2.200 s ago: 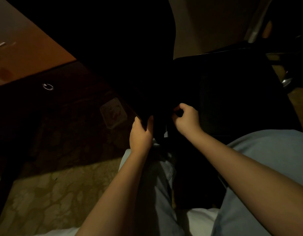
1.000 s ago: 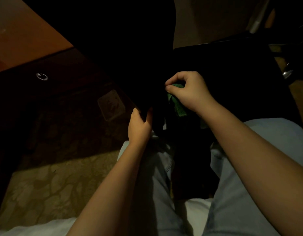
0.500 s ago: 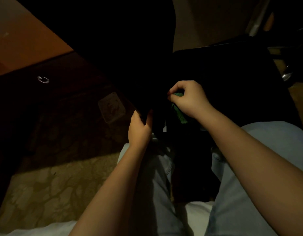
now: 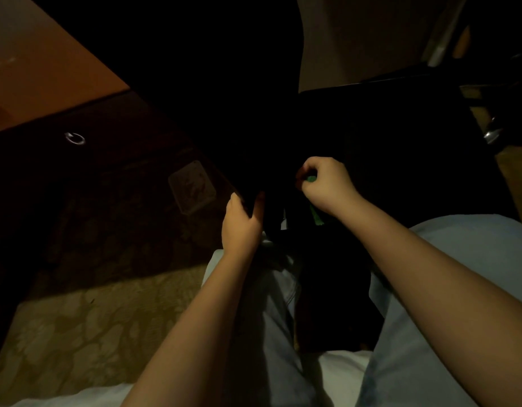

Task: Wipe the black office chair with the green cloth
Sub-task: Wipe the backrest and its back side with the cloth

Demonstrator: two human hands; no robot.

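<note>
- Head view: the black office chair [image 4: 230, 98] fills the dark middle of the frame. Its tall upright part is on the left and a flatter black panel spreads to the right; finer detail is lost in shadow.
- The left hand [image 4: 241, 223] grips the lower edge of the upright black part, thumb on one side and fingers wrapped round the other.
- The right hand [image 4: 327, 183] is curled into a fist round the crumpled green cloth [image 4: 311, 179] and presses it against the chair just right of the left hand. A strip of the cloth hangs below the wrist.
- The two hands are near each other but not touching.
- Light blue trousers [image 4: 459, 274] cover the person's legs in the foreground.
- An orange-brown wooden desk top [image 4: 39, 71] sits upper left, with a small metal ring pull [image 4: 74, 138] on the dark front beneath it.
- A beige stone-patterned floor [image 4: 77, 333] shows lower left.
</note>
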